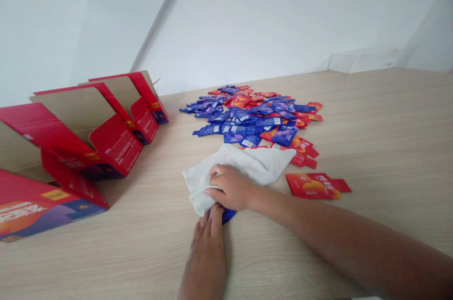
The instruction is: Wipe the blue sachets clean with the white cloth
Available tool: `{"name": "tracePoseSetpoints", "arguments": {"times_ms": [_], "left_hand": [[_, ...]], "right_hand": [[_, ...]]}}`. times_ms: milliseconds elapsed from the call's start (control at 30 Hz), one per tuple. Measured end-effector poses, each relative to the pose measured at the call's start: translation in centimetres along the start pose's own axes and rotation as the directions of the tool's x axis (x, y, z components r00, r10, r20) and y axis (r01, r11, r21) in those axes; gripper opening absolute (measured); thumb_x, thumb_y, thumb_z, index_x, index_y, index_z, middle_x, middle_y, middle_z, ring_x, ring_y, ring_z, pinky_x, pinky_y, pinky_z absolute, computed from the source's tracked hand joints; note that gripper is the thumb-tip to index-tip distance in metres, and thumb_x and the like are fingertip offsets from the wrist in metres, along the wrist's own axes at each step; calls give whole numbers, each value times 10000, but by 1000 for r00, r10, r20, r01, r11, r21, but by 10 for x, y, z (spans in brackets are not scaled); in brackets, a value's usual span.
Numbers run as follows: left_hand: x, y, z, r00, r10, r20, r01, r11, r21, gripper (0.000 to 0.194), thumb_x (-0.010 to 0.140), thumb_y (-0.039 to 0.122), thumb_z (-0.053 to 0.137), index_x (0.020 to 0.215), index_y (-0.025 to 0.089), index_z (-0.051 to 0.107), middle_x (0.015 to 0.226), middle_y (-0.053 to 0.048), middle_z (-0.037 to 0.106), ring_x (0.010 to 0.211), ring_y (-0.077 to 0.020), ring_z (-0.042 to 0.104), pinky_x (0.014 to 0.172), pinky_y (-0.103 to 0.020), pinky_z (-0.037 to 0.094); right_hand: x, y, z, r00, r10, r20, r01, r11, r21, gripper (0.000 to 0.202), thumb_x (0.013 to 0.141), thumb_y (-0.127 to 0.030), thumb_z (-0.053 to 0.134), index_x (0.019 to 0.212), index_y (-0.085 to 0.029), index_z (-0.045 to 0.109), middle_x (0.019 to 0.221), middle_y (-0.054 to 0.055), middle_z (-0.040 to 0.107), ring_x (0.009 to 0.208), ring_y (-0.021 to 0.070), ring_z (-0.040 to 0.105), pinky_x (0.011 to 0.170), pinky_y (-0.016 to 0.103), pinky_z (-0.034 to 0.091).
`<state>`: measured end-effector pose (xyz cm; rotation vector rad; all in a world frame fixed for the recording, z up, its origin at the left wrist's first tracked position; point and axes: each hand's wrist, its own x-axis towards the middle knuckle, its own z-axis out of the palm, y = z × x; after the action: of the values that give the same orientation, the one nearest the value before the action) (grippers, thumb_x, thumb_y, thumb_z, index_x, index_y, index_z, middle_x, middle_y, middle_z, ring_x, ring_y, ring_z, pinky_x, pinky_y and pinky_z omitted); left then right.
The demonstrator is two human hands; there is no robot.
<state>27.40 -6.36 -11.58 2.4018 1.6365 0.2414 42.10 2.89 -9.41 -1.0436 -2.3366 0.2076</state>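
Note:
A white cloth (244, 161) lies bunched on the table, and my right hand (230, 187) is closed on its near left part with the fingers curled into the fabric. Just below it, my left hand (208, 234) has its fingers stretched forward, with the tips by the cloth's edge on a blue packet (229, 215). Most of that packet is hidden under the hands and cloth. To the right of the cloth, a red packet (311, 186) with orange fruit print lies flat, near my right forearm.
Beyond the cloth spreads a loose pile of blue and red packets (244, 118). Several open red cartons (74, 163) stand in a row along the left, flaps up. The wooden table (382, 139) meets a white wall (276, 21) at the back.

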Motion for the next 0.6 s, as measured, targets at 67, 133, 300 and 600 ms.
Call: {"name": "tracePoseSetpoints", "arguments": {"times_ms": [67,133,300,600], "left_hand": [[0,-1,0,1000,3,-8,-3,1000,-7,643,777,-54,139,1379,93,312,1436,-155,426,1347,-213,341,1096,-460,360],[0,-2,1,1000,5,-19,-5,1000,-10,635,781,-48,149,1378,93,313,1437,-155,424,1347,-216,340,1095,-459,362],[-1,-2,2,998,20,-57,-21,999,-24,626,786,-39,174,1376,110,321,1427,-148,441,1337,-211,360,1084,-444,380],[-1,-3,3,997,30,-68,-29,1000,10,639,777,-46,169,1379,114,313,1430,-147,438,1334,-210,360,1080,-442,387]], "right_hand": [[0,0,0,1000,4,-6,-4,1000,2,304,910,-382,499,806,-147,660,1080,108,583,1005,210,544,901,364,415],[-1,0,0,1000,4,-5,-4,1000,3,292,909,-380,499,848,-152,672,1134,117,569,1033,220,542,922,375,408],[-1,0,-1,1000,6,21,-7,1000,11,285,906,-378,500,937,-167,689,1213,130,546,1076,241,540,954,401,393],[-1,0,0,1000,-3,3,3,1000,13,262,901,-365,518,845,-159,670,1147,112,571,1033,223,549,936,386,397]]}}
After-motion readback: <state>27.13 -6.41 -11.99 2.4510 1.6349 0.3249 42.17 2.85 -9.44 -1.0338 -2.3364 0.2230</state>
